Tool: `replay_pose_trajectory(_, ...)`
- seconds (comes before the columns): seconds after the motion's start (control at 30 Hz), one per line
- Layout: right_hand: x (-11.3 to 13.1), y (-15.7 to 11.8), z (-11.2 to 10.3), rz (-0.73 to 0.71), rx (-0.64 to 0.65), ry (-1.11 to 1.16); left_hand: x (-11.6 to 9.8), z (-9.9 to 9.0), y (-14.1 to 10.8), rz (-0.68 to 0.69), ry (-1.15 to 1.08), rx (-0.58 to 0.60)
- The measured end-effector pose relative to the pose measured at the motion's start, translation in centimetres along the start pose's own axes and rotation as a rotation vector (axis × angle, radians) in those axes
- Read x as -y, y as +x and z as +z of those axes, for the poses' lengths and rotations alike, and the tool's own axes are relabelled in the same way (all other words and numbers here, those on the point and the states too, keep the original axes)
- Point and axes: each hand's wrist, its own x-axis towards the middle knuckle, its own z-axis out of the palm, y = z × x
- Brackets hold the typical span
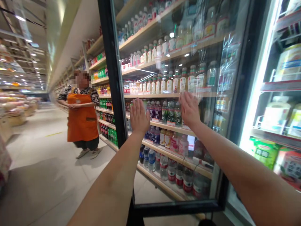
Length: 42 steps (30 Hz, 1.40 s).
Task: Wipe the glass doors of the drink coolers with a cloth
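Raising both bare grips flat, fingers up, fully open, holding nothing: left grip [139, 115], right grip [189, 108]. Both face tall black-framed glass door [112, 62], standing open, long axis upright; left grip nearer its free black edge. Contact with pane unclear. Behind glass, pale wooden shelves [169, 124] carry clear plastic water bottles [151, 160]. Lit refrigerated case [282, 85] at right holds white plastic tubs [275, 114], green pouch [264, 153]. Person in orange apron [82, 117] stands in aisle at left.

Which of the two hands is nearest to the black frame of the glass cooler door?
The left hand, raised with spread fingers, is just beside the black frame. The right hand stands farther along the glass door.
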Motion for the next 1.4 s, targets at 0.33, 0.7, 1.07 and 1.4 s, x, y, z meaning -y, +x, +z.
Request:
replay_pose_trajectory(0.33,-0.5,-0.2,0.5,-0.028,-0.008,-0.017,0.6,0.6,0.1,-0.006,-0.002,0.008)
replay_pose_trajectory(0.7,0.4,1.0,0.5,-0.071,0.083,0.026,0.6,0.5,0.0,0.006,-0.010,-0.003)
replay_pose_trajectory(1.07,2.0,1.0,1.2,-0.217,0.183,0.052,0.3,0.4,0.0,-0.001,-0.003,0.007)
replay_pose_trajectory(1.4,3.4,2.0,1.3,-0.161,0.170,0.021,0.4,0.3,-0.1,0.020,-0.018,-0.005)
